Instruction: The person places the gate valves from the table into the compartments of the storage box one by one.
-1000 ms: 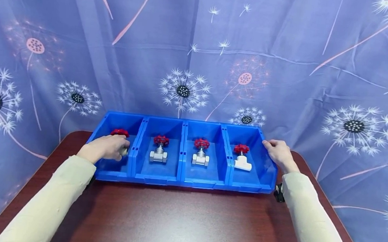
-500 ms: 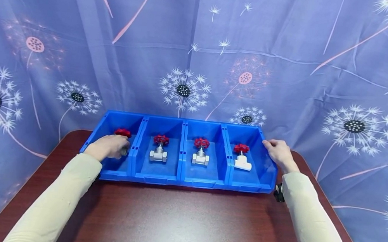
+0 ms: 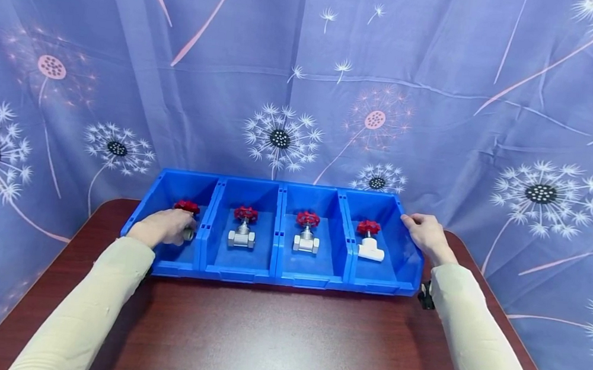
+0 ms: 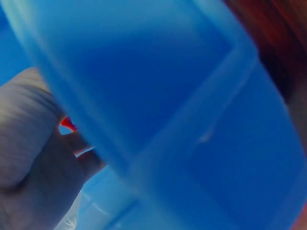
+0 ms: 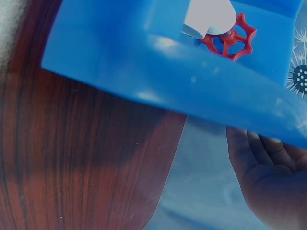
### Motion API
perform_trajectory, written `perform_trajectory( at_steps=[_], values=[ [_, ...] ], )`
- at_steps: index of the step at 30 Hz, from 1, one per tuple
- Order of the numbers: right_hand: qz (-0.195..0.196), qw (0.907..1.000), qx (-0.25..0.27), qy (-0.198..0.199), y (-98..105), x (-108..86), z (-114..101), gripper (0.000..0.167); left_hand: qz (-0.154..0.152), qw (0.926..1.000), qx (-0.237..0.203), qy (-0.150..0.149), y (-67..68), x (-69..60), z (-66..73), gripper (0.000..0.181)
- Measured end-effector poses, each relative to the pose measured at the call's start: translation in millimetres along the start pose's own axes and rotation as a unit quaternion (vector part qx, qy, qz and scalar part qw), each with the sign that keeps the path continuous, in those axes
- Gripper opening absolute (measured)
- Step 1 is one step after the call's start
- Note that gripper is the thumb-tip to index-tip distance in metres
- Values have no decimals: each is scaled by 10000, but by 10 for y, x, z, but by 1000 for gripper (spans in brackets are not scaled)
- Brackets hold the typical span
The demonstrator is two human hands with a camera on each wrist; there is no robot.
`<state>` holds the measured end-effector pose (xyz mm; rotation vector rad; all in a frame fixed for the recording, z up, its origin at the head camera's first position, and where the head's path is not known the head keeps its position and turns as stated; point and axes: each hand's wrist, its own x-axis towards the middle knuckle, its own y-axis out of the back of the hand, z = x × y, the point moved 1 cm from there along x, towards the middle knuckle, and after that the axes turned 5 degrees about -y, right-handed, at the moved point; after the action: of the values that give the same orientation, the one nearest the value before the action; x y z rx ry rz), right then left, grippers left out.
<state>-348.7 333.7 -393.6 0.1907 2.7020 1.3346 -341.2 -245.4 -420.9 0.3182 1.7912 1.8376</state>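
My left hand [image 3: 165, 227] reaches into the leftmost compartment of a row of blue storage bins [image 3: 303, 281]. It holds a valve with a red handwheel [image 3: 187, 206]. The hand covers most of that valve's body; one dull metal end shows beside the fingers. In the left wrist view, the bin's side wall hides the fingertips, and only a bit of red handwheel [image 4: 68, 124] shows. On the far right, my right hand [image 3: 427, 236] grips the upper edge of the outer bin wall, fingers on its outer side in the right wrist view.
Two metal valves with red handwheels, one valve [image 3: 241, 236] and another valve [image 3: 306, 241], stand in the middle compartments. The right compartment holds a white tee-shaped valve [image 3: 371, 249]. A brown wooden table [image 3: 281, 338] lies under the bins, with a patterned curtain [image 3: 331, 45] behind.
My left hand and the red-wheeled valve have shifted slightly right within the left compartment, mostly in the first half second. The right hand stays put on the bin edge.
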Motion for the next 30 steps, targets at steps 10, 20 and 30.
perform_trajectory(
  at_steps=[10,20,30],
  values=[
    [-85,9999,65,-57,-7,-13,-8,56,-33,9998,-190,66,-48,-10,-26,23],
    [-117,9998,97,-101,-5,-17,-14,58,25,9999,-99,119,-61,-38,-19,27],
    [-75,9998,114,-113,1,-32,-20,57,57,9998,116,140,-73,-51,9,21]
  ],
)
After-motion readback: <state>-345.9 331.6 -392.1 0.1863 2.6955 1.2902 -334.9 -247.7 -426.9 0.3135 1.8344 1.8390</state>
